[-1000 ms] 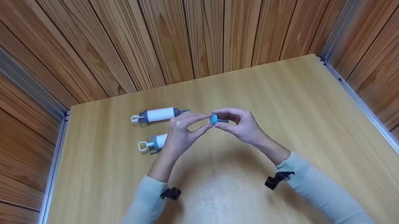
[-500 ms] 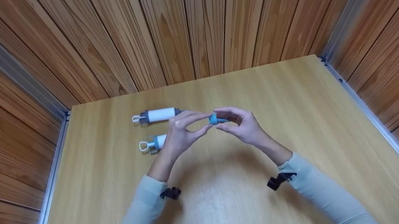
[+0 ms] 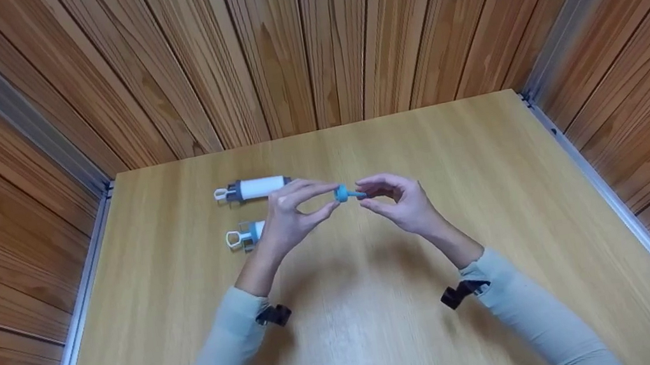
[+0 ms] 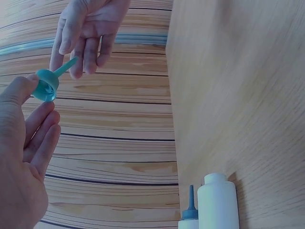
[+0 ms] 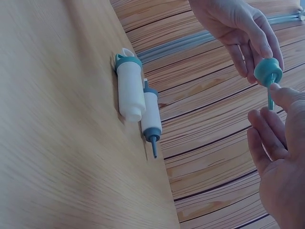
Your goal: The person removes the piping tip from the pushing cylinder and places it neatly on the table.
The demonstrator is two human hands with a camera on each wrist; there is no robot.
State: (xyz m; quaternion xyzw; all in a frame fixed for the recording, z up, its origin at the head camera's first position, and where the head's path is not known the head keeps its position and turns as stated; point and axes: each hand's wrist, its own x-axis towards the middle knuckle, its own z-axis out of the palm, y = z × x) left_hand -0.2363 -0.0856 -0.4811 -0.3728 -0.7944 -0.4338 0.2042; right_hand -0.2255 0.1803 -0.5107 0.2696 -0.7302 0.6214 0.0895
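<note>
The left grip (image 3: pixel 291 216) pinches the blue nozzle cap (image 3: pixel 341 193) by its sides and should hold it steady, while the right grip (image 3: pixel 403 201), slightly parted, stands around the spout (image 4: pixel 66 67), contact unclear

Left hand (image 3: pixel 294 216), thumb and fingertips pinching the blue nozzle cap (image 3: pixel 341 193) from its left, raised and steady! Right hand (image 3: pixel 402 203) hovered just to the cap's right, thumb and fingers parted around its nozzle end, any contact too fine to tell! Both wrists sat nearer the body than the cap, and there were the sleeved arms: left forearm (image 3: pixel 222 359) slanting toward it from the near left, right forearm (image 3: pixel 530 306) from the near right!
</note>
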